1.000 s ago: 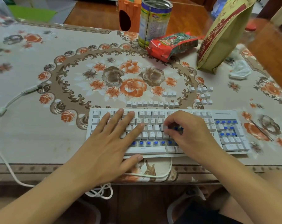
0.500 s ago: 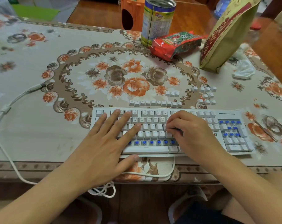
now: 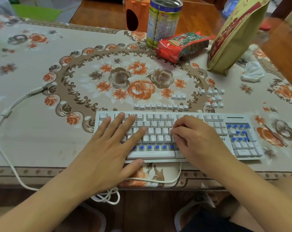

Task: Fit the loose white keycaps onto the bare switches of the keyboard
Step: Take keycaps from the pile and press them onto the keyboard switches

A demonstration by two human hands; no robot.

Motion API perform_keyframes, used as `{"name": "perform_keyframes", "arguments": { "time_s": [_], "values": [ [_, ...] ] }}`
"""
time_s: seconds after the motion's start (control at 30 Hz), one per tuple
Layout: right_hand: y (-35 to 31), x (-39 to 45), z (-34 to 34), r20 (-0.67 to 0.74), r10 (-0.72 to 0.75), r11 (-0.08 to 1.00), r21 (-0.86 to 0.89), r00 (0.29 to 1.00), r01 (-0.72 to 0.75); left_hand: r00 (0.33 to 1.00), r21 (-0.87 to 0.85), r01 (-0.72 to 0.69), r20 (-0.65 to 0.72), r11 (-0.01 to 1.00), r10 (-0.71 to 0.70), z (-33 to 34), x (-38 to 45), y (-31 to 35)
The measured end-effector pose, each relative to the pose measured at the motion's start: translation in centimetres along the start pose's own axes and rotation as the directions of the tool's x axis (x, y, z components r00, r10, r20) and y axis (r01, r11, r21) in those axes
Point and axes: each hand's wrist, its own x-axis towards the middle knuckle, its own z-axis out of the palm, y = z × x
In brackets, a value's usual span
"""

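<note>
The white keyboard point(image 3: 214, 118) lies along the table's near edge. Bare blue switches point(image 3: 157, 147) show in the row above the space bar, and more blue switches point(image 3: 237, 126) in the number pad. Loose white keycaps point(image 3: 160, 106) lie in a line just behind the keyboard, with a cluster of keycaps point(image 3: 214, 98) further right. My left hand point(image 3: 108, 148) rests flat on the keyboard's left half, fingers straight and spread. My right hand point(image 3: 197, 141) has its fingers curled, fingertips pressing down at the right end of the letter rows; the keycap under them is hidden.
A tin can point(image 3: 163, 20), a red snack packet point(image 3: 182, 44), a tall paper bag point(image 3: 234, 39) and an orange box point(image 3: 137, 14) stand at the back. Crumpled white plastic point(image 3: 252, 72) lies right. The keyboard cable point(image 3: 11, 111) loops along the left and over the table edge.
My right hand's fingertips have shifted slightly up and left, from beside a bare blue switch to the row above. My left hand stays flat on the keyboard.
</note>
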Motion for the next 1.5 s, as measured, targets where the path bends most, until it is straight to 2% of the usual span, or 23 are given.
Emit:
{"name": "perform_keyframes", "arguments": {
  "time_s": [0.43,0.73,0.87,1.0,1.07,1.2,1.33,1.5],
  "values": [
    [-0.2,0.0,0.6,-0.021,0.091,0.995,-0.031,0.996,-0.091,0.998,-0.057,0.051,-0.037,0.997,-0.053,-0.9,0.5,0.3],
    [-0.4,0.9,0.3,0.065,0.176,0.984,-0.011,0.982,-0.176,0.998,-0.074,0.059,0.0,0.996,-0.06,-0.5,1.2,0.5],
    [0.0,0.8,-0.6,0.126,0.262,0.957,0.096,0.957,-0.275,0.998,-0.084,0.07,0.0,0.994,-0.07,-0.7,1.3,0.7],
    [1.1,1.3,-2.9,-0.137,0.387,0.908,0.229,0.912,-0.351,0.997,-0.08,0.078,-0.006,0.994,-0.079,-0.6,1.0,0.5],
    [2.5,2.1,-3.7,-0.182,0.438,0.889,0.233,0.88,-0.394,0.997,-0.079,0.078,-0.003,0.994,-0.079,-0.5,0.7,0.4],
    [5.1,4.5,-3.6,-0.049,0.476,0.869,0.181,0.878,-0.461,0.998,-0.07,0.07,0.004,0.995,-0.07,-0.5,0.6,0.2],
    [6.4,7.7,-2.9,0.068,0.391,0.911,0.117,0.918,-0.396,0.997,-0.084,0.075,0.0,0.994,-0.075,-0.8,0.9,0.2],
    [7.2,12.4,-1.3,0.222,0.313,0.948,-0.017,0.923,-0.318,0.997,-0.12,0.075,-0.008,0.99,-0.077,-0.8,1.2,0.3]
  ]
}}
